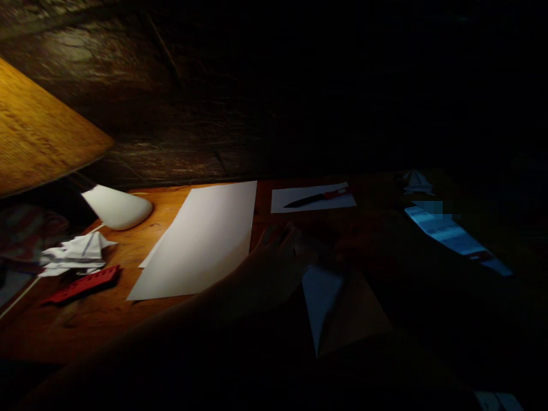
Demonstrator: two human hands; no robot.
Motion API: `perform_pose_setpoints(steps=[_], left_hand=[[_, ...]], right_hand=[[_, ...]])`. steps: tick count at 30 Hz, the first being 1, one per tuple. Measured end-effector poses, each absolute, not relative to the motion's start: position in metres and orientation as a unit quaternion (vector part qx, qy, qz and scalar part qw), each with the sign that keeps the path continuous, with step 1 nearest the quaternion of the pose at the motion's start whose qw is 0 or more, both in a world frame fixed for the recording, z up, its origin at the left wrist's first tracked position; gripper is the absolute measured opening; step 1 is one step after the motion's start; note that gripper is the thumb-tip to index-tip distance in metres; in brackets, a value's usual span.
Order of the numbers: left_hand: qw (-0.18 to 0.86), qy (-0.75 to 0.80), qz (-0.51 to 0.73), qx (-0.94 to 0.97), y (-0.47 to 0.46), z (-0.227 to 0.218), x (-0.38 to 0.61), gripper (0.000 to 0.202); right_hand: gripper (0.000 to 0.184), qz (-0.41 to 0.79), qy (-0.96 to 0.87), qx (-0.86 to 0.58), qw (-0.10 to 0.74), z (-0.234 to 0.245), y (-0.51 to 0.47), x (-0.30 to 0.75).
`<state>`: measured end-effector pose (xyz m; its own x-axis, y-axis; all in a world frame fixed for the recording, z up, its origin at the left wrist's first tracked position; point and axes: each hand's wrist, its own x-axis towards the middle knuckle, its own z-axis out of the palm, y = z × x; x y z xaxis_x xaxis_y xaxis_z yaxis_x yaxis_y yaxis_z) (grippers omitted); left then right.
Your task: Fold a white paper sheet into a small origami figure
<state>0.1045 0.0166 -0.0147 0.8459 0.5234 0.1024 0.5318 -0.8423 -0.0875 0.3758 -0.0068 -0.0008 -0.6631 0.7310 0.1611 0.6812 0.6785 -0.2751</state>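
My left hand (276, 257) sits in dim light at the middle of the wooden table, its fingertips pinched on the upper edge of a folded white paper (320, 299). Much of that paper lies in shadow below the hands. My right hand (362, 240) is a dark shape to the right of the paper's top, and its fingers are too dark to make out. A black knife with a red handle (317, 198) lies on a smaller white sheet (312, 198) beyond my hands. A large white paper sheet (201, 240) lies to the left.
A white lamp head (116, 207) shines on the wooden table (98, 319), under a tan shade (38, 128). Crumpled folded paper (75, 254) and a red perforated ruler (81, 283) lie at the left. Folded paper (417, 181) and a bluish paper strip (454, 237) sit in shadow at the right.
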Motion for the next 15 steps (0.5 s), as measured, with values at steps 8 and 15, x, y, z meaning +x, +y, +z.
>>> perform_pose_setpoints(steps=[8, 15], left_hand=[[0.025, -0.281, -0.034, -0.959, 0.021, -0.018, 0.101, 0.04], [-0.018, -0.238, -0.053, -0.97, 0.022, -0.027, 0.11, 0.026]], right_hand=[[0.029, 0.101, -0.926, -0.339, 0.132, -0.008, 0.006, 0.352], [0.022, 0.095, -0.926, -0.33, 0.155, -0.023, 0.011, 0.35]])
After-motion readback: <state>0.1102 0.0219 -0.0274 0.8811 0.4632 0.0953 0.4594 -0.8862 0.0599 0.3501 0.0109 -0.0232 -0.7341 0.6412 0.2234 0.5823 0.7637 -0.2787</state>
